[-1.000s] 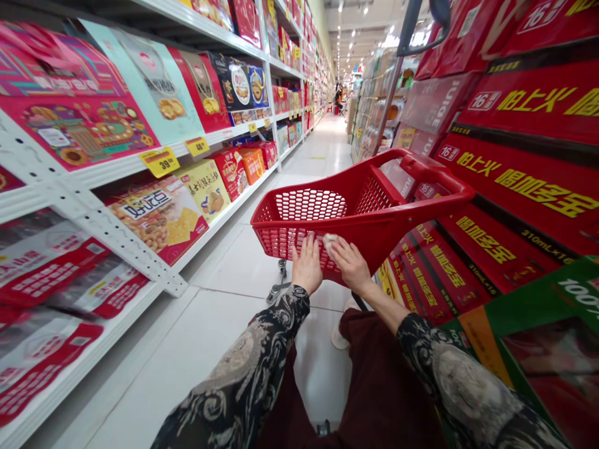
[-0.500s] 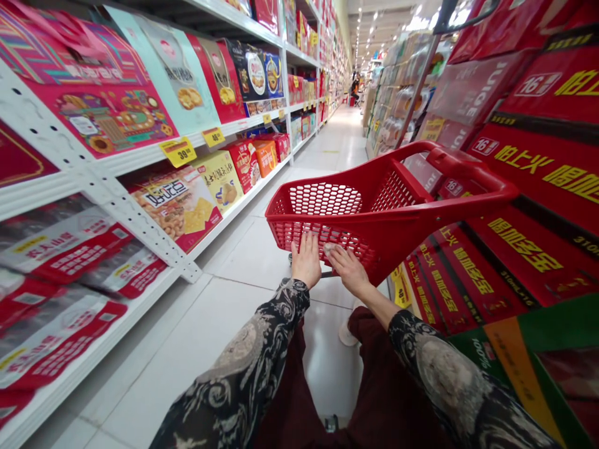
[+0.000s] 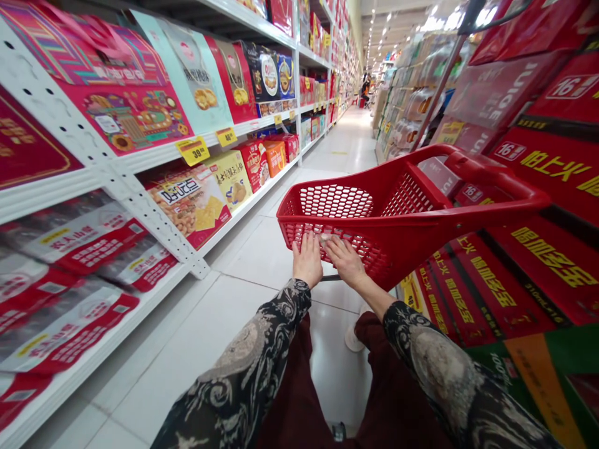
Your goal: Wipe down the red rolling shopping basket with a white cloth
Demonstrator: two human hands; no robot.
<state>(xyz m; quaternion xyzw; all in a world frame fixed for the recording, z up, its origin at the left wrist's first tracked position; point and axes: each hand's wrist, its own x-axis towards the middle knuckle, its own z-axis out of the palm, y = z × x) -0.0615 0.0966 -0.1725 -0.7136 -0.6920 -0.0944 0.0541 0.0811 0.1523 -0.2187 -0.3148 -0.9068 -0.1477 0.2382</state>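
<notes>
A red plastic shopping basket on wheels (image 3: 412, 187) stands tilted in the aisle right in front of me, with its mesh near wall facing me. My left hand (image 3: 307, 260) lies flat and open against that wall, fingers stretched upward. My right hand (image 3: 347, 262) is beside it, its fingertips pressing a small whitish wad (image 3: 327, 237) onto the mesh just under the rim. The two hands almost touch. Both arms wear dark patterned sleeves. The basket's thick red handle (image 3: 496, 181) sticks out to the right.
White shelves (image 3: 154, 157) with biscuit boxes and yellow price tags (image 3: 193, 150) run along the left. Stacked red drink cartons (image 3: 538, 262) and a green carton (image 3: 552, 374) crowd the right. The white tiled aisle (image 3: 234, 293) leads ahead, where a person (image 3: 365, 87) stands far off.
Both hands have slid up the basket's near wall towards the rim, and the wad has moved a little left with my right fingertips. The view has shifted left, so the basket sits further right.
</notes>
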